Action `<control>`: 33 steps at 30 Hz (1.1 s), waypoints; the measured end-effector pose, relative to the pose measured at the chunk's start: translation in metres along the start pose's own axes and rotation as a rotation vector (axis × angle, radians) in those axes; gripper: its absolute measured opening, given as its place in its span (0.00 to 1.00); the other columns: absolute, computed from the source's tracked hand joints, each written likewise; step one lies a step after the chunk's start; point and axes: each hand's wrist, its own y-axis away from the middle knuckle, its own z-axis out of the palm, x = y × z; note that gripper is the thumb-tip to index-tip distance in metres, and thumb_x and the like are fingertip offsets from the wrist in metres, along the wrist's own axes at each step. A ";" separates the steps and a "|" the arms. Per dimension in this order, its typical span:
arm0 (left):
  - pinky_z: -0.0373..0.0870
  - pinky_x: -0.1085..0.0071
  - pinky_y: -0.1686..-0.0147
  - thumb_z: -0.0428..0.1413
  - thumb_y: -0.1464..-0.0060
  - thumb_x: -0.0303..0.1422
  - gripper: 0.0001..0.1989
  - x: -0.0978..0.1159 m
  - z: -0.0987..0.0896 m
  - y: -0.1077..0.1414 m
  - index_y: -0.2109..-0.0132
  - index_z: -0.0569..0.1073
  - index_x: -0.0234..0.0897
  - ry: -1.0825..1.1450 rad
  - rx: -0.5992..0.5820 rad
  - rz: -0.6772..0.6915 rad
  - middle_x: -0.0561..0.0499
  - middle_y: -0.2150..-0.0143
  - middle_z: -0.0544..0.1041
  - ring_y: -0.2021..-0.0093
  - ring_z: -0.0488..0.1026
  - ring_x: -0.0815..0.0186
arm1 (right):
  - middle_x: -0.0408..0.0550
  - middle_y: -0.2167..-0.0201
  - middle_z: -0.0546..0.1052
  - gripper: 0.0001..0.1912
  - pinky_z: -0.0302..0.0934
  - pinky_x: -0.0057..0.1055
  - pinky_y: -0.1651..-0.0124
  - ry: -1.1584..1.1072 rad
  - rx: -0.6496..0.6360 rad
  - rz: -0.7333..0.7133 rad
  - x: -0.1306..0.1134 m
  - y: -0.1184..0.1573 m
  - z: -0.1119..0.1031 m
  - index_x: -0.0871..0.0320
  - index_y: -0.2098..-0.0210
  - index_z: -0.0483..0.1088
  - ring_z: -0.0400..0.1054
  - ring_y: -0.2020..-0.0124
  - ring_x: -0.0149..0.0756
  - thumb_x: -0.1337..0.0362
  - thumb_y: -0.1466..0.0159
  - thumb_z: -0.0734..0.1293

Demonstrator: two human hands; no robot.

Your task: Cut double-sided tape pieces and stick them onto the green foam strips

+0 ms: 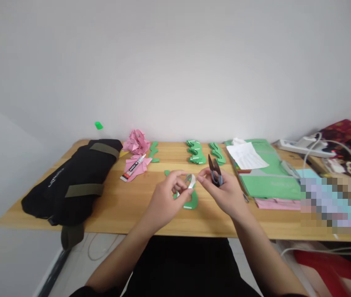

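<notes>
My left hand is closed around a narrow ring of white tape, held just above the table. In my right hand is a pair of dark-bladed scissors, blades pointing up and slightly apart. The thumb and index finger of that hand pinch together close to the tape; whether they hold its end is too small to tell. Under my hands lies a wavy green paper cutout with a white strip at its lower edge, partly hidden by my left hand.
Stacked green cutouts and another stack lie toward the wall. Leftward are crumpled pink paper, a glue tube and a black bag. Rightward, a white paper rests on green packs, near a power strip.
</notes>
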 end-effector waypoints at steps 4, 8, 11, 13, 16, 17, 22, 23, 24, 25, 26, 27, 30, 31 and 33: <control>0.67 0.74 0.73 0.59 0.50 0.31 0.12 0.013 -0.006 -0.018 0.57 0.71 0.36 0.218 -0.111 -0.073 0.58 0.76 0.70 0.76 0.71 0.71 | 0.38 0.83 0.63 0.10 0.54 0.26 0.76 0.068 -0.039 -0.098 -0.011 -0.022 -0.014 0.57 0.69 0.72 0.56 0.80 0.28 0.57 0.38 0.66; 0.70 0.74 0.71 0.61 0.54 0.32 0.11 0.024 -0.008 -0.040 0.62 0.73 0.35 0.349 -0.141 -0.104 0.56 0.75 0.72 0.73 0.72 0.70 | 0.38 0.83 0.64 0.09 0.54 0.27 0.76 0.110 -0.023 -0.195 -0.019 -0.045 -0.025 0.57 0.71 0.72 0.57 0.81 0.28 0.59 0.38 0.66; 0.68 0.75 0.74 0.62 0.55 0.34 0.09 0.028 -0.007 -0.057 0.65 0.74 0.35 0.380 -0.101 -0.114 0.55 0.75 0.73 0.75 0.70 0.71 | 0.39 0.82 0.67 0.11 0.55 0.27 0.75 0.077 -0.004 -0.224 -0.020 -0.064 -0.027 0.58 0.71 0.73 0.59 0.80 0.29 0.58 0.37 0.65; 0.66 0.76 0.77 0.62 0.55 0.34 0.09 0.030 -0.008 -0.069 0.66 0.74 0.35 0.394 -0.067 -0.115 0.55 0.75 0.73 0.76 0.69 0.72 | 0.41 0.80 0.69 0.12 0.56 0.28 0.75 0.023 0.046 -0.199 -0.016 -0.076 -0.027 0.58 0.65 0.75 0.60 0.79 0.30 0.57 0.36 0.64; 0.64 0.76 0.79 0.62 0.56 0.35 0.09 0.034 -0.013 -0.085 0.67 0.74 0.35 0.406 -0.023 -0.101 0.56 0.77 0.72 0.79 0.67 0.73 | 0.40 0.77 0.68 0.22 0.56 0.27 0.77 -0.100 0.166 -0.142 -0.006 -0.092 -0.028 0.56 0.47 0.70 0.59 0.79 0.30 0.52 0.36 0.65; 0.64 0.76 0.79 0.62 0.55 0.35 0.09 0.035 -0.015 -0.090 0.68 0.74 0.36 0.408 -0.005 -0.091 0.56 0.77 0.71 0.80 0.66 0.74 | 0.39 0.78 0.67 0.24 0.55 0.27 0.77 -0.134 0.172 -0.132 -0.002 -0.096 -0.030 0.56 0.45 0.68 0.58 0.79 0.30 0.50 0.35 0.63; 0.65 0.77 0.79 0.61 0.54 0.34 0.07 0.042 -0.021 -0.109 0.68 0.75 0.36 0.422 0.059 -0.010 0.56 0.79 0.71 0.80 0.66 0.73 | 0.39 0.85 0.57 0.32 0.51 0.29 0.77 -0.041 -0.072 -0.072 0.010 -0.102 -0.041 0.59 0.70 0.74 0.53 0.82 0.31 0.43 0.30 0.50; 0.65 0.77 0.79 0.61 0.53 0.34 0.06 0.042 -0.021 -0.111 0.67 0.75 0.37 0.419 0.060 0.001 0.56 0.78 0.72 0.79 0.66 0.73 | 0.39 0.85 0.57 0.32 0.51 0.29 0.77 -0.001 -0.098 -0.055 0.011 -0.101 -0.042 0.58 0.73 0.73 0.53 0.82 0.31 0.43 0.31 0.52; 0.65 0.78 0.80 0.61 0.53 0.33 0.06 0.042 -0.021 -0.113 0.67 0.75 0.37 0.411 0.059 0.009 0.56 0.78 0.72 0.79 0.66 0.74 | 0.39 0.85 0.56 0.31 0.50 0.29 0.77 0.025 -0.112 -0.046 0.011 -0.100 -0.042 0.58 0.74 0.73 0.52 0.82 0.30 0.42 0.32 0.53; 0.64 0.78 0.80 0.61 0.52 0.33 0.05 0.042 -0.020 -0.114 0.67 0.76 0.37 0.400 0.059 0.014 0.56 0.78 0.71 0.79 0.66 0.74 | 0.39 0.85 0.55 0.30 0.49 0.29 0.78 0.040 -0.122 -0.043 0.010 -0.100 -0.042 0.57 0.75 0.73 0.51 0.82 0.30 0.42 0.32 0.55; 0.64 0.79 0.81 0.61 0.52 0.32 0.04 0.041 -0.019 -0.114 0.67 0.76 0.37 0.391 0.056 0.015 0.57 0.78 0.71 0.80 0.66 0.74 | 0.38 0.85 0.54 0.30 0.48 0.29 0.79 0.045 -0.131 -0.045 0.010 -0.099 -0.042 0.57 0.76 0.73 0.50 0.82 0.29 0.42 0.32 0.55; 0.64 0.79 0.81 0.60 0.51 0.32 0.03 0.040 -0.019 -0.114 0.66 0.76 0.38 0.383 0.050 0.015 0.57 0.79 0.70 0.81 0.65 0.74 | 0.38 0.85 0.53 0.30 0.47 0.28 0.79 0.041 -0.138 -0.053 0.008 -0.099 -0.041 0.57 0.78 0.72 0.48 0.83 0.29 0.42 0.33 0.56; 0.63 0.79 0.84 0.60 0.50 0.31 0.03 0.038 -0.018 -0.112 0.66 0.76 0.39 0.370 0.021 -0.006 0.58 0.79 0.70 0.83 0.65 0.75 | 0.38 0.85 0.51 0.31 0.44 0.28 0.80 0.009 -0.143 -0.074 0.004 -0.100 -0.040 0.56 0.82 0.67 0.46 0.83 0.28 0.41 0.34 0.57; 0.63 0.78 0.84 0.59 0.49 0.32 0.03 0.038 -0.018 -0.111 0.65 0.76 0.39 0.362 0.008 -0.014 0.58 0.79 0.71 0.83 0.65 0.74 | 0.38 0.85 0.51 0.31 0.44 0.28 0.81 -0.003 -0.135 -0.079 0.003 -0.101 -0.039 0.56 0.83 0.65 0.45 0.83 0.27 0.41 0.34 0.57; 0.63 0.78 0.85 0.59 0.49 0.32 0.03 0.039 -0.018 -0.111 0.66 0.76 0.39 0.332 -0.006 -0.016 0.57 0.78 0.71 0.84 0.65 0.74 | 0.38 0.85 0.51 0.30 0.43 0.28 0.81 -0.028 -0.125 -0.086 0.002 -0.103 -0.038 0.56 0.84 0.62 0.44 0.83 0.27 0.41 0.35 0.58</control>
